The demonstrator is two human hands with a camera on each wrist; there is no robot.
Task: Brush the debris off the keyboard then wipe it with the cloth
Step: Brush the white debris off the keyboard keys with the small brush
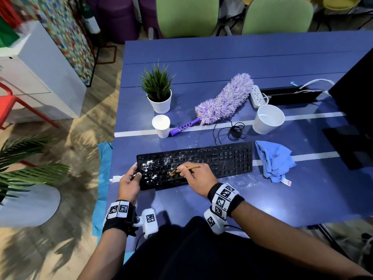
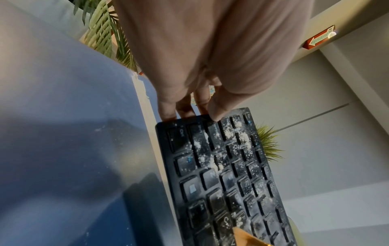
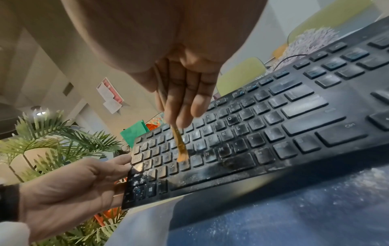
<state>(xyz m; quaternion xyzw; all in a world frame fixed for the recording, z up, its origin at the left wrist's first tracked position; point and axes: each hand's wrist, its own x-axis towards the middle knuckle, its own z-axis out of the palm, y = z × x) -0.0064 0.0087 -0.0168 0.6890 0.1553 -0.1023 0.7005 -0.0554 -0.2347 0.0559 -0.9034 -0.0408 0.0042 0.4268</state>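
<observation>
A black keyboard [image 1: 212, 160] lies on the blue table [image 1: 222, 63], its left half dusted with white debris [image 1: 148, 164]. My left hand [image 1: 132, 176] grips the keyboard's left end [image 2: 189, 131], thumb on top and fingers under the edge, as the right wrist view also shows [image 3: 88, 174]. My right hand [image 1: 191, 174] pinches a thin brush [image 1: 188, 168] with orange bristles [image 3: 181, 153] touching the keys left of centre. A crumpled blue cloth [image 1: 274, 160] lies just right of the keyboard.
Behind the keyboard stand a small white cup [image 1: 161, 125], a potted plant [image 1: 158, 93], a purple duster [image 1: 222, 102], a coiled black cable [image 1: 234, 130], a larger white cup [image 1: 267, 118] and a power strip [image 1: 257, 96]. A dark monitor [image 1: 355, 110] rises at right.
</observation>
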